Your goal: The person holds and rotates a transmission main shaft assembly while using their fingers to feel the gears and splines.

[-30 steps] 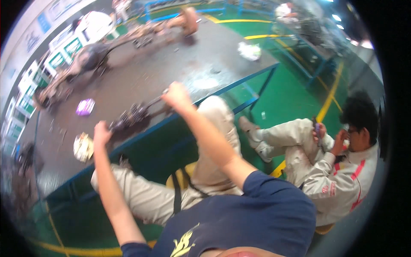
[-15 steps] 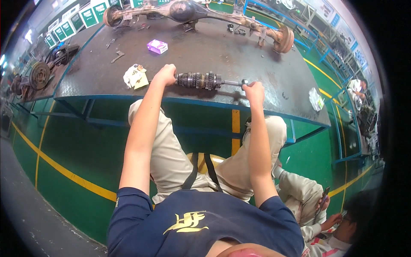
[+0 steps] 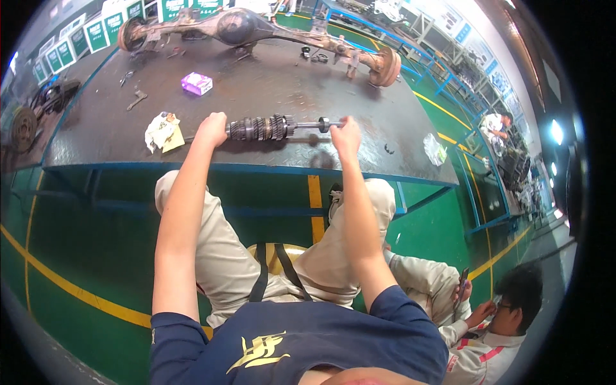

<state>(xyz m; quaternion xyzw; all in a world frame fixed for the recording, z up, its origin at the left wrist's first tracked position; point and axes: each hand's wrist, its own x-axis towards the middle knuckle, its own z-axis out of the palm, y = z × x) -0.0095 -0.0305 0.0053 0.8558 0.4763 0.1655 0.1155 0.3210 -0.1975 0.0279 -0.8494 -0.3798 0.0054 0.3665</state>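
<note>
My left hand [image 3: 213,128] is closed on the left end of a metal gear shaft [image 3: 261,129], a row of dark toothed gears on a rod. My right hand [image 3: 343,131] is closed on the rod's right end, just beside a ring-shaped part [image 3: 324,125]. The shaft lies level above the steel table [image 3: 385,147] near its front edge, with a dark shadow under the right part. Crumpled paper with yellow sheets [image 3: 165,133] lies left of my left hand. A small curved dark piece [image 3: 389,149] lies right of my right hand.
A rusty axle housing [image 3: 236,29] spans the table's back. A purple pack [image 3: 197,84], loose tools [image 3: 136,99] and a plastic bag [image 3: 434,149] lie on top. A person with a phone [image 3: 500,327] sits close at right; another [image 3: 494,128] is at a farther bench. Parts crowd the left bench [image 3: 25,131].
My head view has swung back to face the table squarely and then shifted slightly. My right hand and the shaft's right end have moved up and away from the table's front edge; both hands keep their grip.
</note>
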